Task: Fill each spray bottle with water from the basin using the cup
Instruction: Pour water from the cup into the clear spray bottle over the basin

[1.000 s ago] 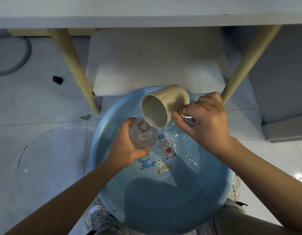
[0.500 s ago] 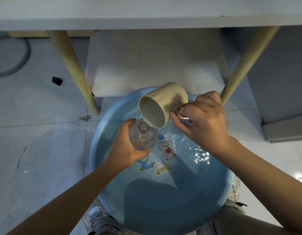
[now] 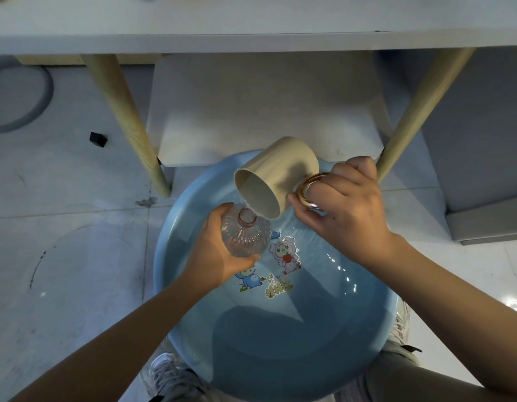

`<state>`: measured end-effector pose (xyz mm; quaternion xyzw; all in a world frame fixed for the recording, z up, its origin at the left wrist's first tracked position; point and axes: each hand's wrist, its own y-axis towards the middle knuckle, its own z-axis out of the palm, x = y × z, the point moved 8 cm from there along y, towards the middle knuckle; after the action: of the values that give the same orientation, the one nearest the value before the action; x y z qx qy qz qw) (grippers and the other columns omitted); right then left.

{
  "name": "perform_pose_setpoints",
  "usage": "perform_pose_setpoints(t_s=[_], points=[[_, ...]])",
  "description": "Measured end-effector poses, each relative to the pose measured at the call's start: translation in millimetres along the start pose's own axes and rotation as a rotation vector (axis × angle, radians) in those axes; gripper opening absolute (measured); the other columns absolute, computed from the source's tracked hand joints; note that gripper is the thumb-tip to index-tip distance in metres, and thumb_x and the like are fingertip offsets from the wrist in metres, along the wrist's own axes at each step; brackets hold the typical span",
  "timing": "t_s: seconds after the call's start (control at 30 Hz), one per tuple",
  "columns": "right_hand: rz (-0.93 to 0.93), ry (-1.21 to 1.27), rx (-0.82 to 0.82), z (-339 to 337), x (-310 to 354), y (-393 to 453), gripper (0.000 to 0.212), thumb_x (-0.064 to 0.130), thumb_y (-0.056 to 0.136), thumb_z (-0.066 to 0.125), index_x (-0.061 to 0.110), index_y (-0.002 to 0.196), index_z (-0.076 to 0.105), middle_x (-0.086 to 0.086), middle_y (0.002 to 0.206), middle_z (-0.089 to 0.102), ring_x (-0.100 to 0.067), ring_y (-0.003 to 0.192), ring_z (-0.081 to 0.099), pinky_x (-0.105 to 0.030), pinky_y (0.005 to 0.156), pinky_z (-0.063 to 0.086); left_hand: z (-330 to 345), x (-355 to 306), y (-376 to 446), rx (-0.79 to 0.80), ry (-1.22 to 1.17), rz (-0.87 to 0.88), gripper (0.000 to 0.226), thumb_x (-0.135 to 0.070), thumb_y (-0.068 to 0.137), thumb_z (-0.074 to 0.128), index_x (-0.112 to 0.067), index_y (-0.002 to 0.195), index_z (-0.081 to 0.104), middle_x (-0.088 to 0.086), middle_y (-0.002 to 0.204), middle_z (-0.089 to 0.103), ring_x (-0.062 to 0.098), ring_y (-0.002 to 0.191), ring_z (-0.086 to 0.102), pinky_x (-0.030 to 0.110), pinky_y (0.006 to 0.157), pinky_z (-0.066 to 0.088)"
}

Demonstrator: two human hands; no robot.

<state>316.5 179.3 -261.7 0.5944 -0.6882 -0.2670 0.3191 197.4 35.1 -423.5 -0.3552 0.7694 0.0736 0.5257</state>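
Since a second ago the cup (image 3: 276, 181) has been tipped further, its mouth now lower over the bottle neck, and a thin stream of water runs from its rim. The cup is smooth, beige and cylindrical, with a shiny gold ring handle (image 3: 309, 190) that the right hand (image 3: 345, 204) pinches with curled fingers. The left hand (image 3: 219, 250) wraps around the spray bottle (image 3: 247, 235), a clear ribbed plastic body with a pinkish open neck and no spray head on it, held upright over the far left part of the basin (image 3: 176, 285). The basin is round, pale blue, holds water and shows cartoon stickers on its bottom. It sits on the tiled floor (image 3: 62, 256), below a white tabletop (image 3: 251, 27) on pale wooden legs (image 3: 126, 123). A small black block (image 3: 98, 139) lies on the floor to the left.
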Motion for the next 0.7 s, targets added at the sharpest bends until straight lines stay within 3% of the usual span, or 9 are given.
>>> perform_pose_setpoints(t_s=[0.17, 0.37, 0.5, 0.63, 0.7], points=[[-0.028, -0.011, 0.001, -0.5, 4.0, 1.2, 0.032, 0.016, 0.081, 0.071, 0.008, 0.054, 0.056, -0.003, 0.054, 0.055, -0.025, 0.054, 0.050, -0.033, 0.068, 0.035, 2.1, 3.2, 0.7, 0.005, -0.020, -0.015, 0.099, -0.030, 0.049, 0.088, -0.026, 0.134, 0.037, -0.003, 0.129, 0.051, 0.010, 0.118, 0.052, 0.028, 0.100, 0.045], [-0.048, 0.012, -0.005, -1.0, 7.9, 1.1, 0.033, 0.017, 0.083, 0.069, 0.009, 0.055, 0.053, -0.003, 0.054, 0.052, -0.020, 0.061, 0.042, -0.033, 0.069, 0.034, 0.8, 3.0, -0.2, -0.003, -0.016, -0.021, 0.100, -0.034, 0.048, 0.088, -0.029, 0.133, 0.036, -0.003, 0.130, 0.050, 0.010, 0.118, 0.051, 0.028, 0.100, 0.045], [-0.074, 0.044, -0.017, -0.9, 10.2, 1.3, 0.032, 0.016, 0.082, 0.070, 0.016, 0.066, 0.042, -0.002, 0.055, 0.049, -0.020, 0.063, 0.040, -0.033, 0.069, 0.033, 0.8, 4.5, -0.1, 0.004, -0.011, -0.018, 0.099, -0.024, 0.051, 0.092, -0.028, 0.133, 0.036, -0.002, 0.130, 0.050, 0.011, 0.119, 0.051, 0.021, 0.098, 0.043], [-0.090, 0.053, -0.019, -1.1, 12.4, 1.1, 0.035, 0.016, 0.081, 0.071, 0.017, 0.066, 0.040, -0.001, 0.055, 0.048, -0.020, 0.063, 0.041, -0.033, 0.069, 0.033, -0.1, 3.5, -0.3, -0.004, -0.006, -0.015, 0.098, -0.020, 0.052, 0.092, -0.023, 0.134, 0.038, -0.001, 0.129, 0.051, 0.008, 0.117, 0.051, 0.003, 0.090, 0.038], [-0.101, 0.052, -0.012, -1.6, 13.9, 1.6, 0.034, 0.016, 0.081, 0.071, 0.016, 0.065, 0.042, -0.001, 0.055, 0.047, -0.020, 0.064, 0.041, -0.033, 0.070, 0.033, 0.0, 2.1, -0.3, -0.003, -0.016, -0.012, 0.098, -0.023, 0.052, 0.091, -0.022, 0.134, 0.039, -0.001, 0.128, 0.051, 0.007, 0.116, 0.051, 0.003, 0.089, 0.039]])
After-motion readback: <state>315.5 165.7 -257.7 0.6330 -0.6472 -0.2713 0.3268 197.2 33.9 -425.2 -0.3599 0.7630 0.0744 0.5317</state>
